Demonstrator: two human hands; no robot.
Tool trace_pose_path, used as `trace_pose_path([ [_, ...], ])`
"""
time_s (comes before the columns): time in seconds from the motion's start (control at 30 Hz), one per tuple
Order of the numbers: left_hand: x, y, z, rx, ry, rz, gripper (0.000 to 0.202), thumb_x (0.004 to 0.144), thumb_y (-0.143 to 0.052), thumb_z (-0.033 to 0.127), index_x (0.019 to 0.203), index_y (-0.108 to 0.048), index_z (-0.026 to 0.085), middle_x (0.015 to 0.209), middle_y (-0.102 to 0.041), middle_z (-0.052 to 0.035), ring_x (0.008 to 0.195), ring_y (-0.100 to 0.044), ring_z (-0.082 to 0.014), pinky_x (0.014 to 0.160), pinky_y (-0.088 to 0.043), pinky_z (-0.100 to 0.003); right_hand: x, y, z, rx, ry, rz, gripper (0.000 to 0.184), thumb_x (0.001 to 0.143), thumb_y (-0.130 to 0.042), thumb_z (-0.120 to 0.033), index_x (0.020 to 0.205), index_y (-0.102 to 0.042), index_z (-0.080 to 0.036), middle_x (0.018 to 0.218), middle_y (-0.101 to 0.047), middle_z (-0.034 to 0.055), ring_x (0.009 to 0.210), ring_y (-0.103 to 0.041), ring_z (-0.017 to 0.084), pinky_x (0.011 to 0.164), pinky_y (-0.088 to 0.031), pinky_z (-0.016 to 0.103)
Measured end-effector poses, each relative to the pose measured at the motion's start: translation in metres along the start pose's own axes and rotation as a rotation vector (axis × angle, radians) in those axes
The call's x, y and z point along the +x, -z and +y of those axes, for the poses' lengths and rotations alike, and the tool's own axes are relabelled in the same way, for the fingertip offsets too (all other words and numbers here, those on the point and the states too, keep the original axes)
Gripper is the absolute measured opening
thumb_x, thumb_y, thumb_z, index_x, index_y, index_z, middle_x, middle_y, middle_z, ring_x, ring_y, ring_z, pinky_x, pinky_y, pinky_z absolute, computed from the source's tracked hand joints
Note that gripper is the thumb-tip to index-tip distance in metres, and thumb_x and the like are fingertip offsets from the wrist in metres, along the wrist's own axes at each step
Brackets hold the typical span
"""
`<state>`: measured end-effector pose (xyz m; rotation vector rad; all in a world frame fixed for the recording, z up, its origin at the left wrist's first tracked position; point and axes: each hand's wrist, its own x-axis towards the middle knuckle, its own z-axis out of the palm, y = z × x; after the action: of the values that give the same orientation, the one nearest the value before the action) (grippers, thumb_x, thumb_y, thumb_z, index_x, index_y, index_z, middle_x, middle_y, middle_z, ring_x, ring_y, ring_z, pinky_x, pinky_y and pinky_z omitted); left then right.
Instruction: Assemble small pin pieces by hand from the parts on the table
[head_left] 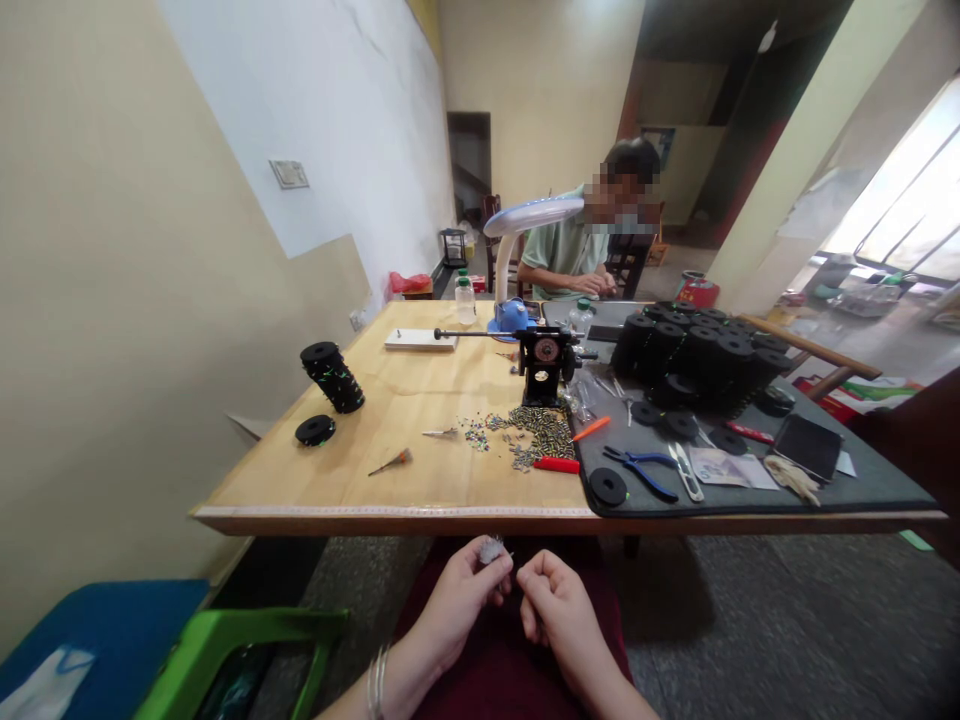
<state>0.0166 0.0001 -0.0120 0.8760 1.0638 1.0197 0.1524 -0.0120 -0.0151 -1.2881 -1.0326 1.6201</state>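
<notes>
At the bottom centre of the frame, my left hand pinches a small greyish bundle between thumb and fingers. My right hand is just beside it, towards the right of the frame, thumb and fingers drawn together; whether anything thin sits between them, I cannot tell. The bundle lies to the left of my right fingertips and a little higher in the frame, with a narrow gap between my two hands. A short tip seems to poke from it towards the right, but it is too small for me to make out a long axis. Both my hands are below the near edge of the table, over dark red cloth. The pile of small pieces lies above them, well apart, near the centre.
</notes>
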Motion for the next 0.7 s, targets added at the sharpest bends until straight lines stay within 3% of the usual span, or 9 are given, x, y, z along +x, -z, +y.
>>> trace_pose_path([
  [0.37,-0.0023,-0.0008,0.0021,0.275,-0.138,-0.007,0.027,0.077,-0.068,0.039,0.069,-0.055,0.017,0.058,-0.055,0.0022,0.053,-0.052,-0.0129,0.05,-0.043,-0.022,0.0072,0.0026,0.0028,0.061,0.01,0.022,0.056,0.064,-0.066,-0.072,0.074,-0.05,-0.019,0.035,-0.05,-0.0091,0.03,-0.034,0.004,0.034,-0.022,0.015],
  [0.7,-0.0045,-0.0021,0.0003,0.33,-0.161,-0.012,0.026,0.075,-0.07,0.037,0.066,-0.056,0.017,0.056,-0.055,0.0024,0.053,-0.05,-0.0126,0.053,-0.041,-0.022,0.0067,0.0026,0.0011,0.098,0.024,0.016,0.051,0.067,-0.068,-0.066,0.073,-0.051,-0.018,0.036,-0.049,-0.0091,0.031,-0.033,0.004,0.035,-0.023,0.016],
])
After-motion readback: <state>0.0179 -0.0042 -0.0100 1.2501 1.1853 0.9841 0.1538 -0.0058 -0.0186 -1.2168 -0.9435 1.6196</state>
